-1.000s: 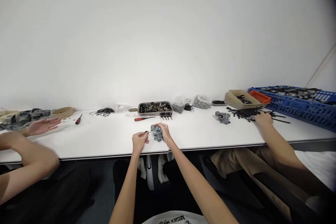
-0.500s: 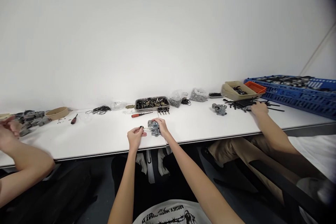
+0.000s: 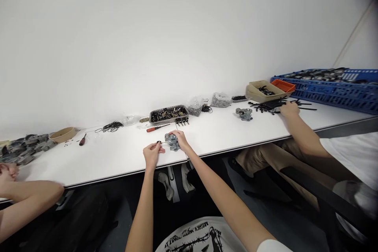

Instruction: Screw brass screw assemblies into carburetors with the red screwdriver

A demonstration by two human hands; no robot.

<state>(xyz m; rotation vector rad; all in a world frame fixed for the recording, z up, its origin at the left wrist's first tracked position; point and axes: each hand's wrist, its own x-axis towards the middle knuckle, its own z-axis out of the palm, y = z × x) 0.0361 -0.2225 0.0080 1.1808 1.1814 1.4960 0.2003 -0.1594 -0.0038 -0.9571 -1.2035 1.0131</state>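
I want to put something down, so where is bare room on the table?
On the white table, one bare patch lies in front, between the pile of grey parts and the left hand; another between the right hand and the loose grey metal part. Crowded: the back, with the metal tray and plastic bags, and around the black tubes.

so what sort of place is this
Probably a small assembly workshop: there's a tray of small parts, a red-handled screwdriver in front of it, and a big blue crate at the right end of the table.
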